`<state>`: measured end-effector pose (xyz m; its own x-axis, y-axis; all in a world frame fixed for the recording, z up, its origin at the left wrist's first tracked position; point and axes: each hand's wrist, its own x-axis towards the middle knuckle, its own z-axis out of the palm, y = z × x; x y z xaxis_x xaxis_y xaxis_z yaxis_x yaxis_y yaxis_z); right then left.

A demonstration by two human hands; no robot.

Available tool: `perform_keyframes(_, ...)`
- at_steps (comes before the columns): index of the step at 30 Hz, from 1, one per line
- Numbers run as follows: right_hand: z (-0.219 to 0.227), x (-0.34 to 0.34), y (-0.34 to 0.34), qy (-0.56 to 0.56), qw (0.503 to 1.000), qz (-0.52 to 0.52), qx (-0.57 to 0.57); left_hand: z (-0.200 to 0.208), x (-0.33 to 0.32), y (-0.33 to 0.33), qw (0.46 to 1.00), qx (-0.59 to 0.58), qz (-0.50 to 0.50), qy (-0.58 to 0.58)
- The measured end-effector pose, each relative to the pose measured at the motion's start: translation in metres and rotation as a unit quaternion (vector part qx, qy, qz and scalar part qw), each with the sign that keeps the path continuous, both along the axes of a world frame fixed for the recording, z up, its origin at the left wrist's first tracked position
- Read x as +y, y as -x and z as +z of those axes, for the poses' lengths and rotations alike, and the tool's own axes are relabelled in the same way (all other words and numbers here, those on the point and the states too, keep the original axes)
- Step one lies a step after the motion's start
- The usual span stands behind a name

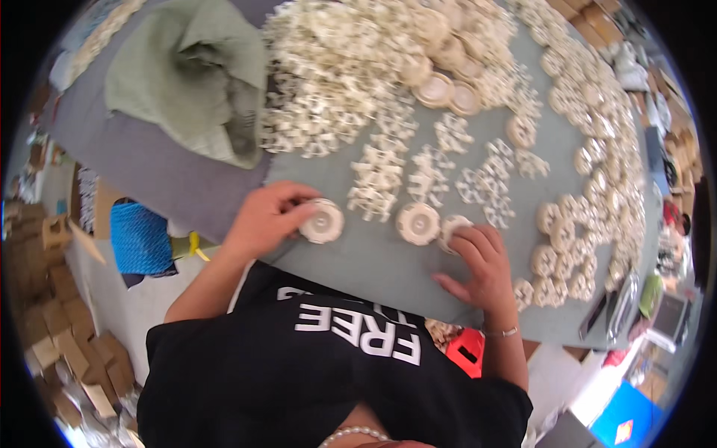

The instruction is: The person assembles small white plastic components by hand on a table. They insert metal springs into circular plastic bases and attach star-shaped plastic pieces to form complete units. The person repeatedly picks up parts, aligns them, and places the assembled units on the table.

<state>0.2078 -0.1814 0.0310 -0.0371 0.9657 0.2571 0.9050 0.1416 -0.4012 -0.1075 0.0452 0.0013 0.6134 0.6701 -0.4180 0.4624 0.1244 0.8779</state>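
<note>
My left hand (270, 222) pinches the edge of a round cream plastic disc (326, 222) between thumb and fingers, near the front of the grey-green table. My right hand (482, 263) has its fingertips over another cream disc (450, 226) and partly hides it; the thumb is spread away from the fingers. Between the hands lies a third disc (417, 223), face up with a ringed centre, touched by neither. Just beyond it are loose clusters of small cream toothed plastic pieces (376, 179).
A large heap of cream pieces (328, 67) covers the far side, with discs (435, 89) among it. Rows of assembled round parts (590, 194) line the right. A green cloth (187, 82) lies far left. Bundled blue netting (140, 237) stands beside the table, cardboard boxes (75, 336) lower left.
</note>
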Motion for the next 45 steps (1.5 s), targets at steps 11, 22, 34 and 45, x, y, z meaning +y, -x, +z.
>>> perform_keyframes(11, -0.001, 0.02, 0.047, -0.101, 0.989, 0.001, 0.104, 0.018, 0.121, 0.005, 0.796, 0.282, -0.104, -0.526)
perform_keyframes(22, -0.016, 0.022, 0.054, -0.046, 0.991, -0.095, 0.079, 0.003, 0.067, 0.06, 0.873, 0.084, -0.069, -0.476)
perform_keyframes(34, -0.013, 0.015, 0.067, -0.028, 0.99, -0.14, 0.0, -0.023, 0.04, 0.015, 0.801, 0.008, 0.057, -0.596)
perform_keyframes(45, 0.0, -0.004, 0.076, -0.062, 0.968, -0.08, 0.231, 0.032, -0.032, -0.028, 0.966, -0.227, -0.001, 0.124)
